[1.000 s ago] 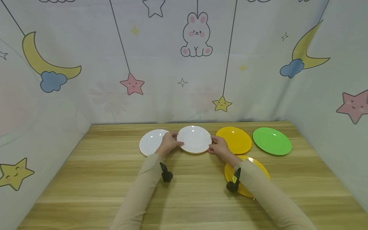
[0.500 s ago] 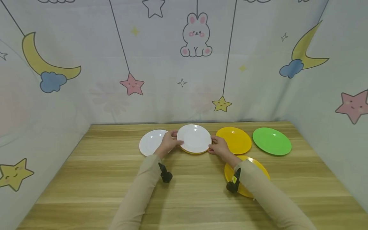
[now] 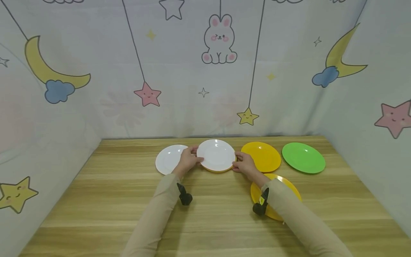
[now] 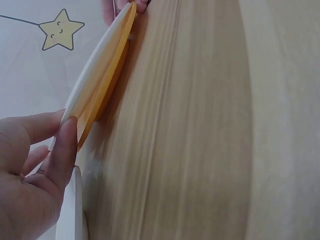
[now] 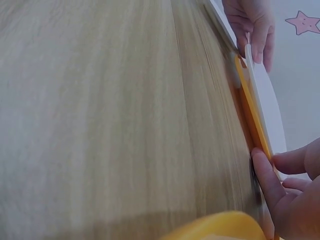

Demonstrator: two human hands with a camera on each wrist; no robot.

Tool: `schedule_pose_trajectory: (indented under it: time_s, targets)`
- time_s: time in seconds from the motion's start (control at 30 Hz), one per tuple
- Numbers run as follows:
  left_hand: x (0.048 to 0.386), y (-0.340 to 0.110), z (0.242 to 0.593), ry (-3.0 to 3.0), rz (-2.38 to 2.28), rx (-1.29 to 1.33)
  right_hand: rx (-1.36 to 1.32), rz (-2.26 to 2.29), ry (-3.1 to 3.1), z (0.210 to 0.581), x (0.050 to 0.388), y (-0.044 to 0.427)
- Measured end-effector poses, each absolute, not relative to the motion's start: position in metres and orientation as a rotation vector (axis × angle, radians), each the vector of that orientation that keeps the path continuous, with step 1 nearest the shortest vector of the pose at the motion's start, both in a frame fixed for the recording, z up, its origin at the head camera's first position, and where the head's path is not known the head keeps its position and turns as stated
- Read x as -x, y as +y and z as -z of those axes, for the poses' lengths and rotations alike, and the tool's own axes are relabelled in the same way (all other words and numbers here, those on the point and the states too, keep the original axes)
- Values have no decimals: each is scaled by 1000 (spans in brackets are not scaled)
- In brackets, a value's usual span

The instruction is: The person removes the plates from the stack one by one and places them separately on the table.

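A white plate (image 3: 216, 155) lies over a yellow-orange plate (image 4: 103, 100), whose rim peeks out below and to the right of it in the head view. My left hand (image 3: 187, 159) pinches the white plate's left edge between thumb and fingers. In the left wrist view a gap separates the two plates on that side. My right hand (image 3: 245, 164) grips the right edge, where both rims come together between its thumb and fingers (image 5: 267, 175). How far the lower plate is off the table cannot be told.
Another white plate (image 3: 168, 159) lies left, partly behind the left hand. To the right lie a yellow plate (image 3: 261, 157) and a green plate (image 3: 303, 157). A nearer yellow plate (image 3: 290, 187) is partly under the right forearm. A patterned cloth (image 3: 179, 117) backs the wooden table (image 3: 212, 221).
The white plate has risen a little from the yellow one, then shifted slightly left, so more of the yellow rim shows. Both hands have barely moved.
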State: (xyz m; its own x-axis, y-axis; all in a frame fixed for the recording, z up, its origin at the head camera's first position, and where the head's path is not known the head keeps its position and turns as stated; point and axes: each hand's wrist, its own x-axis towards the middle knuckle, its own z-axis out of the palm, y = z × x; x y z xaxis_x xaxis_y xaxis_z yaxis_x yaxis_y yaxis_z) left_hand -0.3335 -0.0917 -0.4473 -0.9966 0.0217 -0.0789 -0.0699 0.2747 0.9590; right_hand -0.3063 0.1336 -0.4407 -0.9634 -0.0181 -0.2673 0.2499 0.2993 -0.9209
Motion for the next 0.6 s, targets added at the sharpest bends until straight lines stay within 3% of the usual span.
schedule_pose_trajectory:
  time_s: [0.6]
  targets:
    - [329,-104,441,2459,-1901,122,-193,1734,2348,439,302,133]
